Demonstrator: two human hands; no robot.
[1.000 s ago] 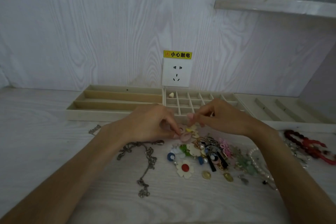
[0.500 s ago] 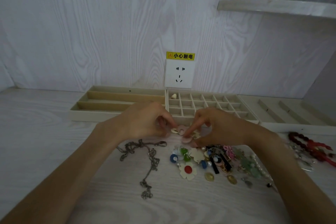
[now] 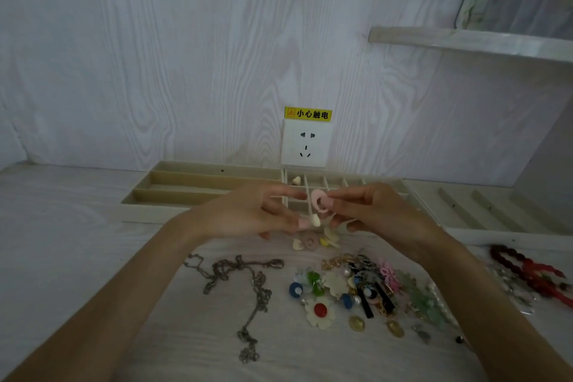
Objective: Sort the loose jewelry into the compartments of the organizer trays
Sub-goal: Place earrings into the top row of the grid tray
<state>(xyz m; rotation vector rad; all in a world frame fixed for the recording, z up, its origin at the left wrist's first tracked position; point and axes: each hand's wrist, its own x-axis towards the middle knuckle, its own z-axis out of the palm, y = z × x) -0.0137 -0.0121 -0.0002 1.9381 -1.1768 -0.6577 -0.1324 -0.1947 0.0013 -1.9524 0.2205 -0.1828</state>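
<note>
My right hand (image 3: 376, 212) pinches a pink ring-shaped earring (image 3: 320, 201) and holds it up in front of the gridded organizer tray (image 3: 336, 182). My left hand (image 3: 248, 214) is level with it, its fingertips holding a small cream piece (image 3: 315, 221) just below the pink earring. One cream piece (image 3: 296, 180) lies in the grid tray's back left cell. On the table under my hands lie a second pink earring (image 3: 309, 240) and cream and yellow bits (image 3: 328, 239). The loose jewelry pile (image 3: 350, 291) spreads nearer to me.
A long-slot tray (image 3: 201, 184) sits left of the grid tray, another tray (image 3: 483, 208) to the right. A metal chain (image 3: 245, 282) lies at the left of the pile, a red bead bracelet (image 3: 533, 273) far right. A wall socket (image 3: 305, 143) is behind.
Both hands have risen from the table with the pink earring, which my right hand now holds up in front of the grid tray. The view has tilted slightly.
</note>
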